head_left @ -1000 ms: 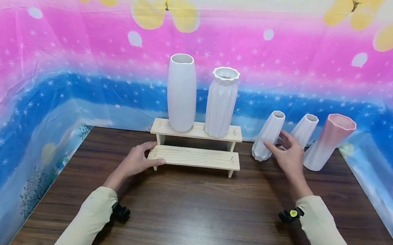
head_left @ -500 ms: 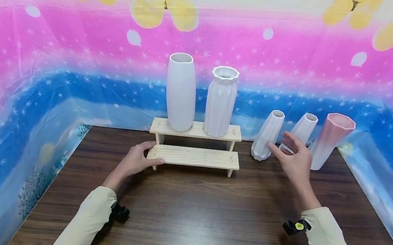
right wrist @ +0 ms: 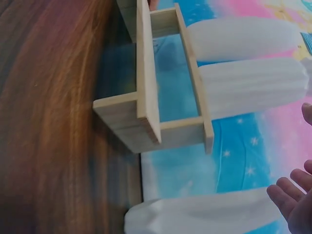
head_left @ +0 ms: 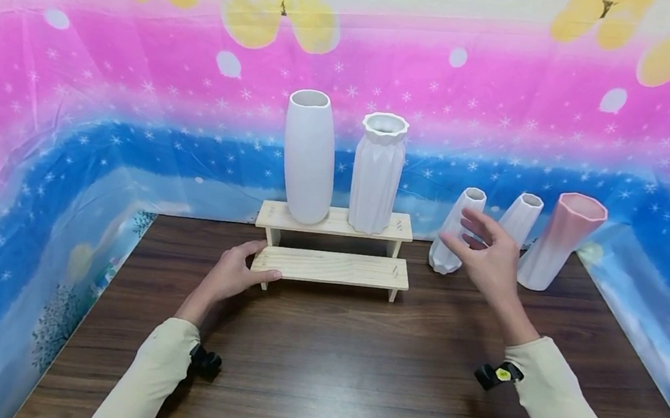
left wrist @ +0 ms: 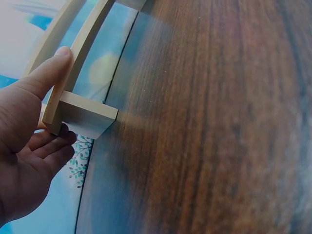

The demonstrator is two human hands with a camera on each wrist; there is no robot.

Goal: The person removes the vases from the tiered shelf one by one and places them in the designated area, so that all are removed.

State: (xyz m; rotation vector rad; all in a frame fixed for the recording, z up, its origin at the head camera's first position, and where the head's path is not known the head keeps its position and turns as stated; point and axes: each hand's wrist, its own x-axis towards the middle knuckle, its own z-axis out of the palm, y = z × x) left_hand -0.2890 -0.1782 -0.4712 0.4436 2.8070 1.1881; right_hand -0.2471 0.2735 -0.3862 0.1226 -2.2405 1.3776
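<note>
Head view: left hand pinches stand; right hand, fingers apart, at leftmost small vase, can't tell if touching.

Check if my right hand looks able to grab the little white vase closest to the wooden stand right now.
Likely yes. The right hand holds nothing, its thumb and fingers are apart in front of that little white vase, and no other thing shows between them.
</note>
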